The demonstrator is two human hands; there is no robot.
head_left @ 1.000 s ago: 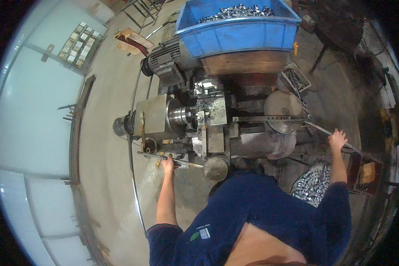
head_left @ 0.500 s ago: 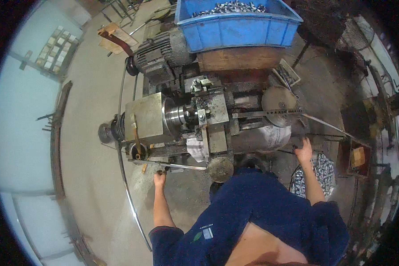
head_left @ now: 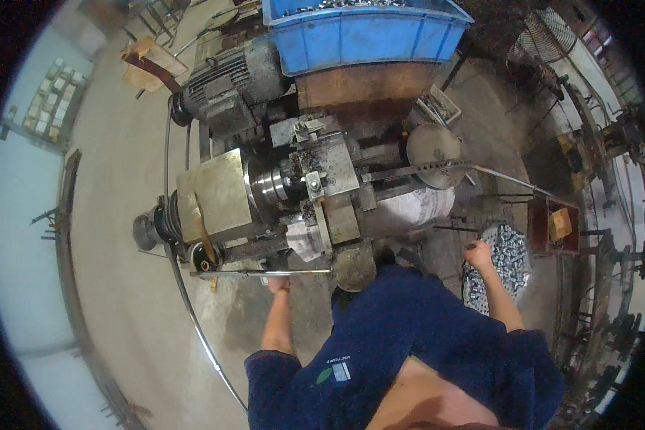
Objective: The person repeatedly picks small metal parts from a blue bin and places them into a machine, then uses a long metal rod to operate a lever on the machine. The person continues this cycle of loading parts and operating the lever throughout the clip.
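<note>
My left hand (head_left: 279,283) is low at the front of a lathe-like machine, just beyond a long shiny metal rod (head_left: 265,273); its fingers are mostly hidden by the rod and machine parts. My right hand (head_left: 479,255) is closed beside the machine, over the near side of a container of small shiny metal parts (head_left: 507,264). A small dark spot shows at its fingers, too little to name. Between my hands stands the machine, with a boxy headstock (head_left: 215,193), a bright round chuck (head_left: 271,186) and a tool block (head_left: 330,165).
A blue crate (head_left: 365,39) of metal parts stands behind the machine, beside a motor (head_left: 226,89). A perforated bar (head_left: 416,170) crosses a round disc (head_left: 434,154) at the right. Further right is a rusty box (head_left: 554,228). A belt or hose (head_left: 186,301) runs down the left.
My right hand has closed from spread fingers and drawn back towards me. My left hand has shifted inward, behind the rod. The whole view has moved slightly.
</note>
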